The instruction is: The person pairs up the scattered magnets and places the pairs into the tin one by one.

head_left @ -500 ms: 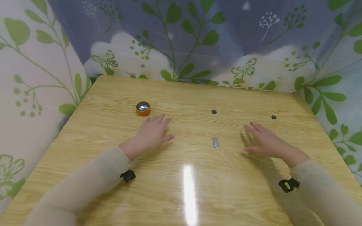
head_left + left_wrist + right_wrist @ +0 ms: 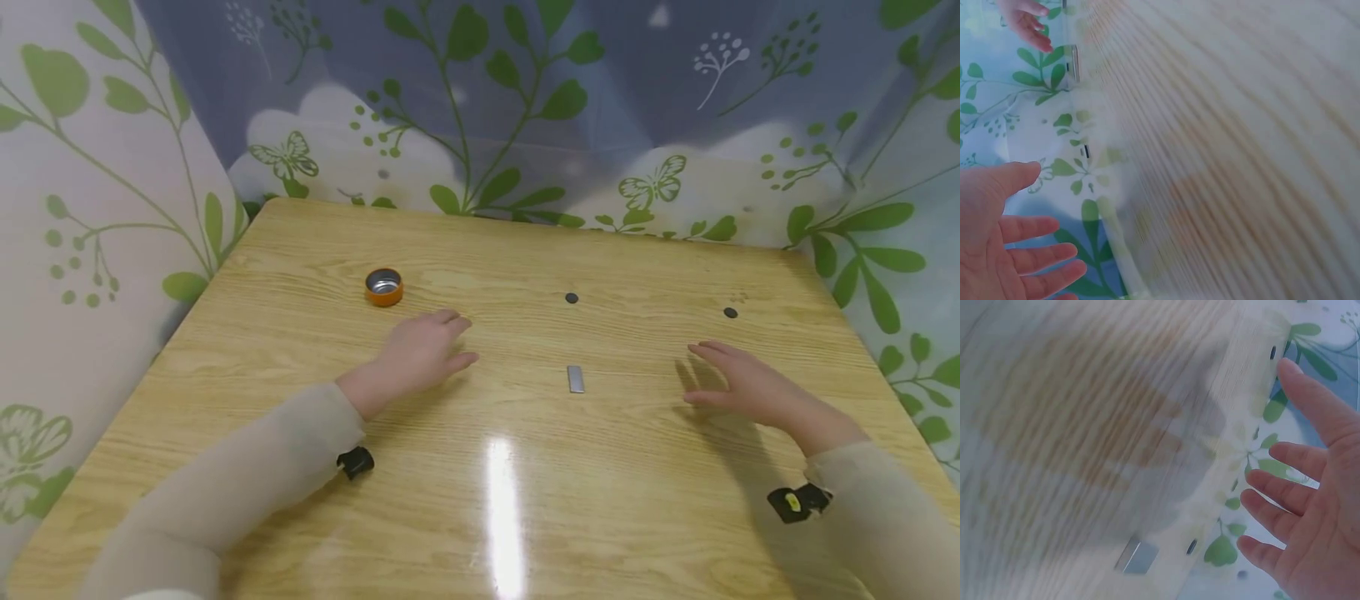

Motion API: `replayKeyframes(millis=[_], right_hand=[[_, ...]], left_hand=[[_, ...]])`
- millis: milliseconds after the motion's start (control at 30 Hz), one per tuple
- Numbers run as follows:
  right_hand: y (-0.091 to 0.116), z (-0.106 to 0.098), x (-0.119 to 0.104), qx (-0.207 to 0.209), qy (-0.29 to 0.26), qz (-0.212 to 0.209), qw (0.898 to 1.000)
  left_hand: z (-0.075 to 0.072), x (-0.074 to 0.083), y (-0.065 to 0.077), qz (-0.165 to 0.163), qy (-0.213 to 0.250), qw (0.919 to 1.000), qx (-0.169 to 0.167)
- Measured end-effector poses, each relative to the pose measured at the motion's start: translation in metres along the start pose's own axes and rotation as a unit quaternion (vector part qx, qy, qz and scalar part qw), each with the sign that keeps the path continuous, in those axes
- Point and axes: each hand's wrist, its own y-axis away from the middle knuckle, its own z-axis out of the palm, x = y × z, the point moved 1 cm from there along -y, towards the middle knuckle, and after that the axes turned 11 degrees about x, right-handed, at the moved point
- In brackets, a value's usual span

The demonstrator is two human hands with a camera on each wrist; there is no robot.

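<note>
— Two hands over the table: what do they hold?
— Nothing. Left hand and right hand hover with fingers relaxed, the bar lying between them, the cap beyond the left.

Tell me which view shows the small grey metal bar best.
The head view: the grey metal bar lies sharp and whole on the table, between both hands. The right wrist view shows it blurred near the bottom; the left wrist view shows it small and edge-on.
</note>
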Motion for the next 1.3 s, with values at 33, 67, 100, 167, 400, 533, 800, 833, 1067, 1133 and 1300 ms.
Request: replayKeyframes(millis=[33,67,100,167,400,533,800,833,1067,1133,1300], right_hand=[[0.002,-0.001,0.001,-0.001,0.001,0.002,1.000],[0.003,-0.001,0.003,-0.003,0.001,0.004,1.000],[0.005,-0.002,0.005,-0.005,0.002,0.006,1.000],[0.009,-0.003,0.009,-0.008,0.003,0.010,1.000],[0.021,-0.007,0.030,-0.017,0.012,0.040,0.999],[0.027,-0.007,0.040,-0.025,0.014,0.067,0.997],[0.038,-0.004,0.054,-0.023,0.030,0.053,0.998],[0.038,-0.003,0.055,-0.020,0.030,0.046,0.998],[0.039,0.001,0.061,0.005,0.024,0.014,1.000],[0.039,0.002,0.062,0.012,0.026,0.010,1.000],[0.035,0.003,0.063,0.008,0.018,0.034,0.999]], left_hand=[[0.001,0.001,-0.001,0.000,0.000,1.0000,-0.002],[0.001,0.002,-0.001,0.000,-0.001,1.0000,-0.005],[0.002,0.004,-0.002,-0.002,0.002,1.0000,-0.008],[0.003,0.007,-0.004,-0.004,0.003,0.9998,-0.019],[0.007,0.023,-0.011,-0.012,0.011,0.9978,-0.064],[0.009,0.033,-0.016,-0.010,0.015,0.9968,-0.078],[0.021,0.059,-0.029,0.014,0.052,0.9932,-0.104],[0.024,0.062,-0.031,0.017,0.054,0.9924,-0.109],[0.039,0.088,-0.043,0.025,0.034,0.9868,-0.156],[0.043,0.094,-0.047,0.026,0.020,0.9857,-0.165],[0.050,0.104,-0.057,0.022,-0.007,0.9841,-0.176]])
